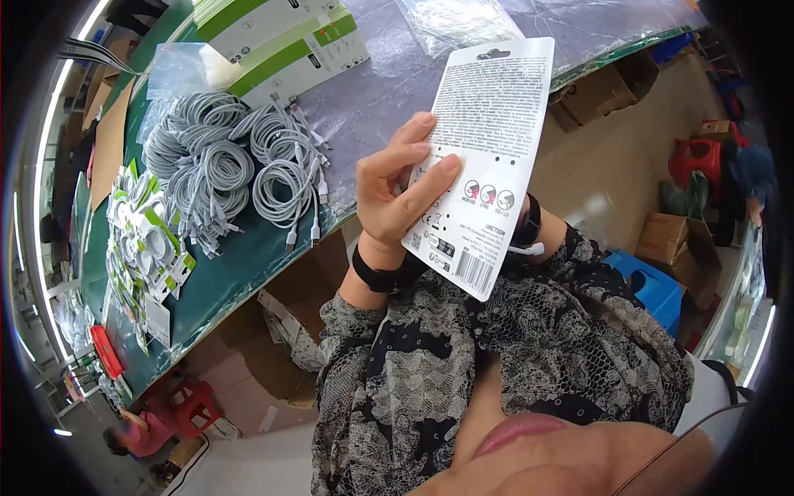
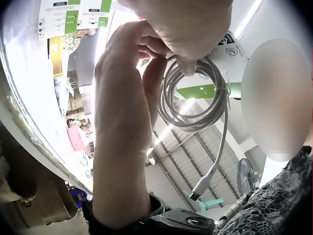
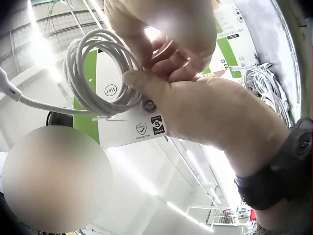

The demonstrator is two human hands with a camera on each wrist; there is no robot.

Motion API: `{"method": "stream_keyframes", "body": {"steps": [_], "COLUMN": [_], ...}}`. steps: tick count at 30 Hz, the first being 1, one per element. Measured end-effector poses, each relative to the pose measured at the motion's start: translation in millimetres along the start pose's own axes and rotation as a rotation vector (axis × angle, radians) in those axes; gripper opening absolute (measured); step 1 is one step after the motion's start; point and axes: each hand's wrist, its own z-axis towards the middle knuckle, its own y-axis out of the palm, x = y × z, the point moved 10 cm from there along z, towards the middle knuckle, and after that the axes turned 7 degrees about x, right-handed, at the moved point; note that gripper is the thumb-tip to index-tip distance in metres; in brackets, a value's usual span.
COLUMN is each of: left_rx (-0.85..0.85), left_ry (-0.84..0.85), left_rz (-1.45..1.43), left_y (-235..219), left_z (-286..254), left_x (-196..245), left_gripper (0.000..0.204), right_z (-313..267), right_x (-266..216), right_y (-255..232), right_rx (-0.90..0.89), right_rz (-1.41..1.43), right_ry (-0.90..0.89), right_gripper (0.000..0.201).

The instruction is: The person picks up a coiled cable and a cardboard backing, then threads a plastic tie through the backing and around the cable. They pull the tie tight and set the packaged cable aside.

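Note:
In the head view, a white printed blister card [image 1: 496, 107] is raised above my lap, its text and barcode side toward the head camera. My left hand [image 1: 390, 183] holds its left edge, fingers lying over the printed back. Behind the card, my right hand [image 3: 188, 105] is mostly hidden in the head view. In the right wrist view, its thumb presses a coiled light-grey charging cable [image 3: 73, 73] against the green-and-white side marked 18W. The left fingers meet the right ones beside the coil. One cable plug [image 2: 203, 183] hangs below the coil.
On the green table [image 1: 248, 285] lie a heap of coiled grey cables [image 1: 198, 140], green-and-white cartons [image 1: 306, 62], small packs [image 1: 145, 240] and a clear plastic bag [image 1: 463, 25]. A blue stool [image 1: 649, 285] and cardboard boxes [image 1: 666, 240] stand at the right.

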Motion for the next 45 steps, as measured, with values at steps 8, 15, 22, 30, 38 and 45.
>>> {"method": "stream_keyframes", "body": {"steps": [8, 15, 22, 30, 38, 45], "left_rx": [0.138, 0.111, 0.143, 0.054, 0.011, 0.139], "left_ry": [-0.561, -0.508, -0.463, -0.307, -0.249, -0.623], "left_rz": [-0.454, -0.407, -0.362, -0.142, -0.113, -0.469], "left_y": [2.6, 3.5, -1.4, -3.0, -0.6, 5.2], "left_z": [-2.3, -6.3, -7.3, -10.9, -7.8, -12.5], "left_x": [-27.0, -28.5, -25.6, -21.2, -16.1, -31.4], "left_gripper": [0.036, 0.033, 0.032, 0.034, 0.035, 0.033], "right_z": [12.8, 11.8, 15.3, -1.3, 0.0, -0.4], "right_x": [30.9, 53.1, 48.1, -43.3, 3.0, 10.9], "right_y": [-2.6, -6.2, -3.2, 23.8, 3.5, -2.1], "right_rx": [-0.077, -0.241, -0.234, -0.154, -0.050, -0.040], "right_rz": [0.198, 0.436, 0.361, -0.484, 0.197, 0.310], "right_ry": [0.124, 0.211, 0.119, -0.150, 0.181, 0.269], "right_gripper": [0.046, 0.049, 0.051, 0.053, 0.050, 0.053]}}
